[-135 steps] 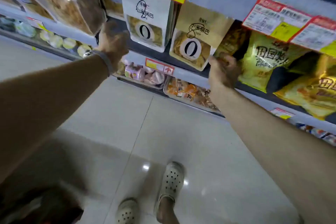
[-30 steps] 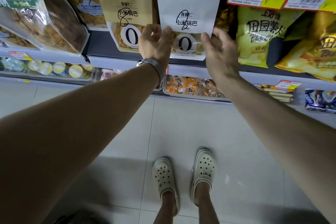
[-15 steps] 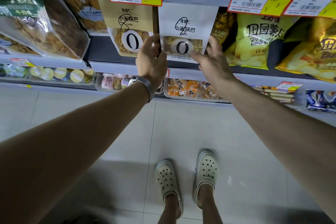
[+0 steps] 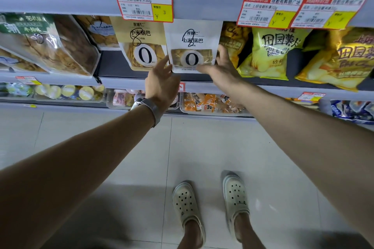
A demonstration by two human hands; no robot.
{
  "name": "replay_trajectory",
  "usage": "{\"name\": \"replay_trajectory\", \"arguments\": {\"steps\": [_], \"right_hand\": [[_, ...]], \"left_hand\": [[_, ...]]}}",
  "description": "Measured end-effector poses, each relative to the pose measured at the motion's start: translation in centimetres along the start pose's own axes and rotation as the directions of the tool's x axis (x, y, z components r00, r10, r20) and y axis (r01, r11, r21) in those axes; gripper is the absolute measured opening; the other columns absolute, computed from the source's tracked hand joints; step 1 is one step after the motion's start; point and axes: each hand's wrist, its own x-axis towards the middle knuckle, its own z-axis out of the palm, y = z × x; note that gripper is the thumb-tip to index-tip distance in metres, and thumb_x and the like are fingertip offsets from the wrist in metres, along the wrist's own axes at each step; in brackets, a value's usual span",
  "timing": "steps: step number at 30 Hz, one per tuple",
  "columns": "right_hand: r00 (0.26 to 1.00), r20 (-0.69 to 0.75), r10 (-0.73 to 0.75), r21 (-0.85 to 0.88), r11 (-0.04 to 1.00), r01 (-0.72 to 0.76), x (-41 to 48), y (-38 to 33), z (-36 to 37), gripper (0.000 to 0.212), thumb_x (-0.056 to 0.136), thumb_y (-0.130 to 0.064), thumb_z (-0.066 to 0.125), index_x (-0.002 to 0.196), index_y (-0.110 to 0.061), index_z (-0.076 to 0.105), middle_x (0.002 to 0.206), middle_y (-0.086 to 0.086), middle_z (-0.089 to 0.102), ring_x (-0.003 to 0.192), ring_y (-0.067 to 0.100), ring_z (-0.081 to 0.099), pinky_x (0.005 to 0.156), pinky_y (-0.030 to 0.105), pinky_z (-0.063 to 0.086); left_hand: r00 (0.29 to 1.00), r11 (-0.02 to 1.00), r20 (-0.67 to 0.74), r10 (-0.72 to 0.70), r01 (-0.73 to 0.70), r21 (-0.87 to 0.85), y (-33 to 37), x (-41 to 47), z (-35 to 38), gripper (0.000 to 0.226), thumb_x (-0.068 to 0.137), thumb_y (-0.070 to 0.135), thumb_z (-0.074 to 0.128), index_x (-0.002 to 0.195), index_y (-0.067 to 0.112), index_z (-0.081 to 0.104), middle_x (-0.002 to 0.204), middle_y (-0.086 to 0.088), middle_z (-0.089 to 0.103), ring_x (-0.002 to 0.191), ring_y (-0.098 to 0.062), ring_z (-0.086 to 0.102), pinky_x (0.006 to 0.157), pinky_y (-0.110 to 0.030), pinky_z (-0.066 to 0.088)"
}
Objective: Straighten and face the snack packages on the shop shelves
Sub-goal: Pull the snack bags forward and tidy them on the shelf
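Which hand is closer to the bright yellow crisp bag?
Right. The right hand is left of the bright yellow crisp bag; the left hand lies beyond the white pouch.

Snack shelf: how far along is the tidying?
Done: the tan pouch and white pouch stand upright, labels out. In hand: left hand and right hand touch the white pouch's lower corners. To do: the yellow chip bags lean and overlap; the clear bag tilts.

Grey shelf (image 4: pixel 121 82) w/ upright snack pkgs (image 4: pixel 193 34)
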Motion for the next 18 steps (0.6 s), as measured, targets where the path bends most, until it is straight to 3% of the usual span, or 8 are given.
{"name": "replay_trajectory", "arguments": {"steps": [3,5,8,10,14,18], "right_hand": [[0.999,-0.032,-0.014,-0.17,0.985,0.008,-1.2,-0.4,-0.8,0.063,0.092,-0.037,0.069,0.147,-0.032,0.04,0.124,-0.015,0.06,0.109,0.013,0.058,0.077,0.029,0.042],[0.996,-0.047,-0.076,-0.352,0.934,0.054,-2.7,-0.1,-1.9,0.057,0.097,-0.03,0.061,0.151,-0.028,0.042,0.124,-0.011,0.059,0.102,0.015,0.058,0.081,0.028,0.043],[0.987,-0.023,-0.158,-0.576,0.809,0.116,-5.4,1.3,-4.3,0.051,0.1,-0.03,0.057,0.15,-0.024,0.047,0.146,0.001,0.058,0.127,0.026,0.056,0.097,0.034,0.045],[0.986,0.009,-0.164,-0.667,0.734,0.128,-7.1,2.6,-6.6,0.049,0.1,-0.035,0.057,0.147,-0.026,0.049,0.146,0.002,0.057,0.132,0.028,0.053,0.098,0.039,0.045],[0.981,0.041,-0.189,-0.79,0.596,0.148,-9.9,4.8,-12.3,0.048,0.096,-0.047,0.046,0.135,-0.021,0.058,0.133,0.004,0.066,0.121,0.031,0.059,0.087,0.042,0.048],[0.976,-0.076,-0.204,-0.818,0.573,0.056,-11.4,7.1,-19.0,0.037,0.099,-0.033,0.054,0.132,-0.021,0.061,0.129,0.006,0.068,0.119,0.033,0.06,0.09,0.043,0.048]], "left_hand": [[0.99,0.934,0.107,-0.094,0.051,0.353,-0.2,-0.6,0.1,0.036,0.093,0.014,0.058,0.126,0.002,0.069,0.128,-0.011,0.074,0.113,-0.033,0.07,0.086,-0.037,0.057],[0.962,0.872,0.227,-0.151,0.022,0.488,0.4,-1.8,0.5,0.031,0.099,0.016,0.06,0.126,0.005,0.07,0.13,-0.011,0.071,0.112,-0.031,0.067,0.088,-0.036,0.056],[0.944,0.751,0.313,-0.11,-0.127,0.648,1.2,-4.2,1.9,0.035,0.094,0.028,0.056,0.124,0.015,0.073,0.123,-0.01,0.073,0.106,-0.032,0.063,0.103,-0.049,0.05],[0.942,0.694,0.326,-0.076,-0.185,0.696,1.7,-5.4,3.3,0.048,0.081,0.037,0.048,0.122,0.026,0.071,0.115,-0.007,0.075,0.107,-0.035,0.065,0.104,-0.059,0.048],[0.935,0.678,0.353,-0.028,-0.242,0.694,3.4,-6.8,7.8,0.053,0.092,0.033,0.055,0.143,0.022,0.06,0.131,-0.012,0.072,0.118,-0.037,0.065,0.099,-0.043,0.052],[0.936,0.656,0.351,0.023,-0.279,0.701,4.8,-7.7,12.5,0.056,0.096,0.031,0.058,0.151,0.021,0.05,0.134,-0.013,0.068,0.119,-0.038,0.063,0.089,-0.042,0.052]]}}
